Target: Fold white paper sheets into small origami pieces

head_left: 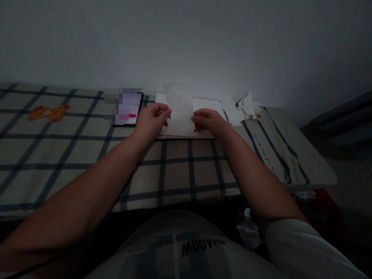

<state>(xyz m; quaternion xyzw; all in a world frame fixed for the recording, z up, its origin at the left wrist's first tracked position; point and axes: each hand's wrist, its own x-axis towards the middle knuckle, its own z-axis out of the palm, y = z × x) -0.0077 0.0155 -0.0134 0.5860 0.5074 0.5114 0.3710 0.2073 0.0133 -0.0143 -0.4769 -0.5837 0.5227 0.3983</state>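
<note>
Cloth: one soft checked blanket (72, 155) with an orange bear.
Phone: one flat black phone (128, 109).
Left hand (152, 119): pinches the paper's left edge.
Paper: one thin white folded sheet (180, 112), held up between both hands.
Right hand (209, 122): pinches its right edge.
Pile: loose white paper pieces (242, 108), too jumbled to count.

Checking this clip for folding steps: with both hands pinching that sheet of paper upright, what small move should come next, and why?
Probably lower the sheet of paper flat onto the white sheets beneath and press the crease. The left hand and right hand each pinch a lower side edge, and the sheet stands tilted with a diagonal fold line showing, apparently not yet pressed flat.
</note>
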